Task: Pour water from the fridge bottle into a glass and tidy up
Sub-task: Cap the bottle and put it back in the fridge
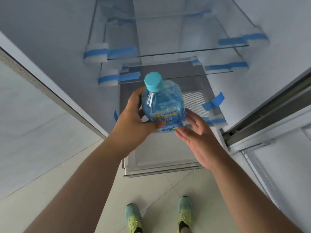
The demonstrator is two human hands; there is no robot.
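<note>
I hold the bottle (162,105) in front of the open fridge (168,39), above the clear drawer (161,165) at the bottom. My left hand (134,118) has the grip on it: the thumb lies across the label and the fingers go round the far side. My right hand (198,137) is released, with straight fingers just beside the lower edge of the bottle; I cannot tell if they touch it.

I judge the task is near its beginning or near its end: no glass is in view and the turquoise cap (154,82) is on, so from here I cannot say whether the water was poured. The fridge door is open, so closing it remains in any case.

The bottle is thin clear plastic, blue-tinted, with squarish shoulders and a glossy printed label; it looks mostly full. The cap is wide and matte. The shelves (176,53) are glass, fixed with blue tape (213,101) and white foam blocks. The floor (50,190) is pale smooth tile.
</note>
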